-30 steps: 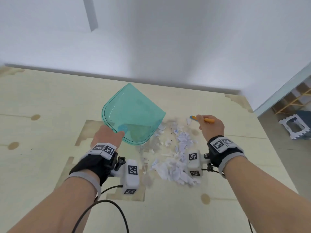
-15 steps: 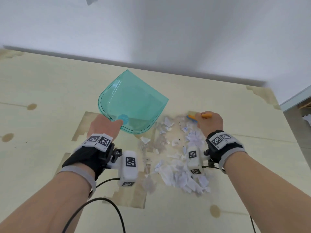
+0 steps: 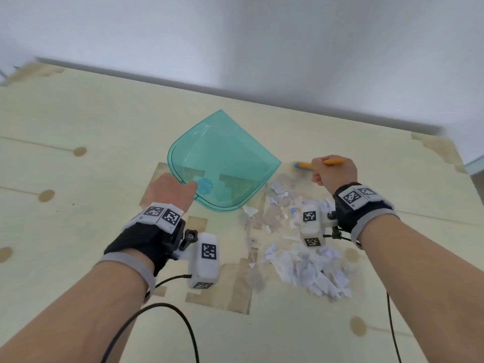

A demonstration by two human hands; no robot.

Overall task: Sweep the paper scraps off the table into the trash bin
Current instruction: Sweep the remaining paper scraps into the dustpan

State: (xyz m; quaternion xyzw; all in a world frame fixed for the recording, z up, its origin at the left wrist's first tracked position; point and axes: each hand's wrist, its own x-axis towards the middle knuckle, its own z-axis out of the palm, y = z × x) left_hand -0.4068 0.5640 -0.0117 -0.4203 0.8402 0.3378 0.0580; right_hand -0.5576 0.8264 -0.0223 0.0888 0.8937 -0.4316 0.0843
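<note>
- Left hand (image 3: 171, 191): our grip is closed on the near end of the teal dustpan (image 3: 222, 161), at the handle with its round blue knob. The pan lies flat on the bench (image 3: 78, 121), extending away from that grip, mouth turned toward the right.
- We judge the pan is held down like this so it won't slide when scraps get pushed against its lip.
- Right hand (image 3: 334, 170): grip wrapped tight around an orange-handled brush (image 3: 305, 165). The blue head sticks out left of the fist, close to the pan's right corner; contact with the bench is too blurred to tell.
- Paper scraps (image 3: 309, 268): none in the pan yet. The main heap sits on our side of the right grip, below the wrist; a looser trail runs from the heap up toward the pan's open edge.
- We judge the brush is set beyond the scraps so a stroke can pull them sideways into the pan mouth. The big heap is off that line, so it likely needs its own pass.
- Trash bin: not in view, so we can't say where the pan gets emptied.
- Both wrists wear black straps with white marker blocks; cables trail toward us.
</note>
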